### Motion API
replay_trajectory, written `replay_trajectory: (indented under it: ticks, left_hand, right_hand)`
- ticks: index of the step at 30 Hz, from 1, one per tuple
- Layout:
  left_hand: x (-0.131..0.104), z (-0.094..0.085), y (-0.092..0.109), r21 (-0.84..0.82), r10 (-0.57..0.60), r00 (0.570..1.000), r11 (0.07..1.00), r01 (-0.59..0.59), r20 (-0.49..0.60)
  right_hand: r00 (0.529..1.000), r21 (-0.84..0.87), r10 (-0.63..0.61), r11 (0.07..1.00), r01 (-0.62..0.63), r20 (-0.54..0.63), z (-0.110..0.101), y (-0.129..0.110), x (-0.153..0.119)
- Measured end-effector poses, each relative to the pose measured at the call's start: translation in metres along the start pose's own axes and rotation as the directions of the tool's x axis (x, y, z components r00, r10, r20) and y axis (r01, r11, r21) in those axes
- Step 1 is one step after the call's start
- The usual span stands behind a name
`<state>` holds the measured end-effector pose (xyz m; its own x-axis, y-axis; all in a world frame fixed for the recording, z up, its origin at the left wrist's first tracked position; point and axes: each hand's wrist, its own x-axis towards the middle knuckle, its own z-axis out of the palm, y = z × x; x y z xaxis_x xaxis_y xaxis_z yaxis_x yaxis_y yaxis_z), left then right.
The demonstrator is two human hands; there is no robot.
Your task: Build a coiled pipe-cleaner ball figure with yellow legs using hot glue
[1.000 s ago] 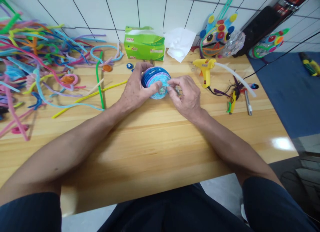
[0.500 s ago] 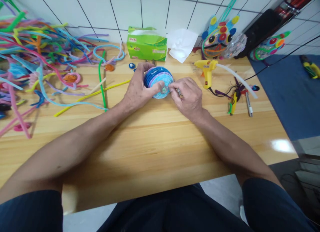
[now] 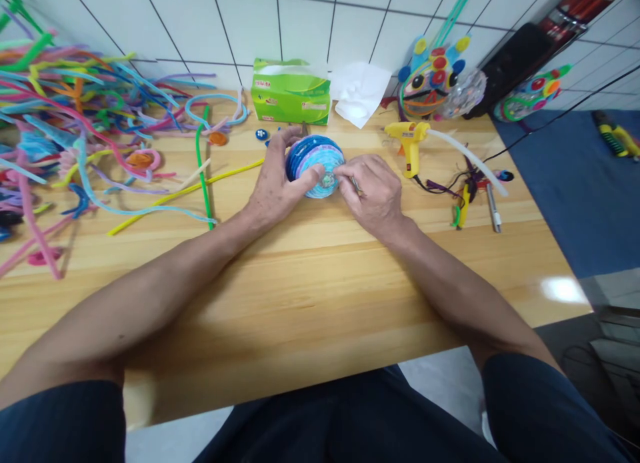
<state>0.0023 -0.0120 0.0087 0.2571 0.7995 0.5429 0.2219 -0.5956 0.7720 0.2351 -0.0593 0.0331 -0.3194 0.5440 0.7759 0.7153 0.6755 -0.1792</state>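
Note:
A round ball-like piece [image 3: 320, 150], wrapped in rings of dark blue, lilac and light blue pipe cleaner, is held just above or on the wooden table. My left hand [image 3: 280, 176] grips it from the left, thumb across its light blue face and fingers around the back. At the right edge of that face, my right hand [image 3: 373, 190] is closed in a pinch, its thumb and forefinger touching the light blue coil. Whatever lies between those fingertips is too small to make out. A pale, shiny patch shows at the centre of the coil.
Pipe cleaners [image 3: 100, 110] of many colours pile up on the left. Against the tiled wall stand a green tissue pack [image 3: 291, 96] and a decorated lantern-like craft [image 3: 430, 83]. A yellow glue gun [image 3: 411, 143] with a white glue stick and a utility knife [image 3: 494, 210] lie to the right.
The camera view has shifted slightly. Both hands stay on the wrapped ball in nearly the same pose.

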Motion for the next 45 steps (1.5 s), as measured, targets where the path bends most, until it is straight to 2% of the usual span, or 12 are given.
replay_trajectory:
  ticks: [6,16,20,25,29,38,45]
  left_hand:
    - [0.002,-0.008,-0.001,0.073,0.014,0.997,0.997,-0.020,0.082]
    - [0.010,-0.017,0.010,0.017,-0.076,0.987,0.997,0.074,0.144]
    - [0.014,-0.019,0.010,0.031,-0.075,0.980,0.997,0.070,0.185]
    - [0.011,-0.016,0.003,0.046,-0.040,0.993,0.998,0.035,0.114]
    - [0.007,-0.011,-0.003,0.077,-0.017,0.998,0.997,0.013,0.057]
    - [0.003,-0.006,-0.002,0.034,-0.013,0.999,0.999,0.011,0.035]
    - [0.000,-0.003,-0.002,-0.006,-0.023,1.000,1.000,0.023,0.019]
  right_hand:
    - [0.999,0.001,-0.010,1.000,0.010,0.035,-0.004,-0.001,0.002]
    - [0.999,0.016,-0.003,1.000,0.002,0.032,-0.001,-0.002,0.001]
    - [0.999,0.041,0.008,0.999,-0.009,0.040,-0.002,-0.002,0.001]
    - [0.999,0.051,0.030,0.998,-0.031,0.023,-0.004,-0.001,0.000]
    - [1.000,-0.004,-0.003,1.000,0.003,-0.022,-0.005,0.000,0.001]
    - [0.997,-0.073,-0.068,0.995,0.065,-0.035,-0.002,0.001,0.001]
    - [0.997,0.012,0.054,0.998,-0.055,0.047,-0.006,-0.002,0.003]
